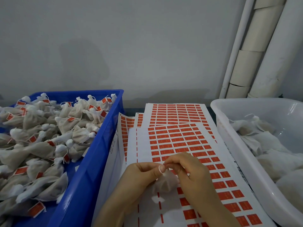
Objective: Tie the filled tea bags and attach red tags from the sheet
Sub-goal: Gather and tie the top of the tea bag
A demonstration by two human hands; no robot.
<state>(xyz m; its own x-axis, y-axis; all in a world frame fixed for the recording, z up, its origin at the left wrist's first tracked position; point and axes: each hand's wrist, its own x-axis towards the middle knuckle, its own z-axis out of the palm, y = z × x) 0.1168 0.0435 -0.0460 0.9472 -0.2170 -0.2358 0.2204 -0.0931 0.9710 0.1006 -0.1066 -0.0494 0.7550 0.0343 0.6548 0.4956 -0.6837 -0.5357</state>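
Tea bag (165,181) between both hands, over the tag sheet (185,141); left hand (144,173) and right hand (188,171) pinch its string at the neck.

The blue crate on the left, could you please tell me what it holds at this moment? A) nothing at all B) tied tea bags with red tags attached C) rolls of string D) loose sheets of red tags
B: the blue crate is heaped with tied tea bags carrying red tags, while the tag sheets lie on the table beside it.
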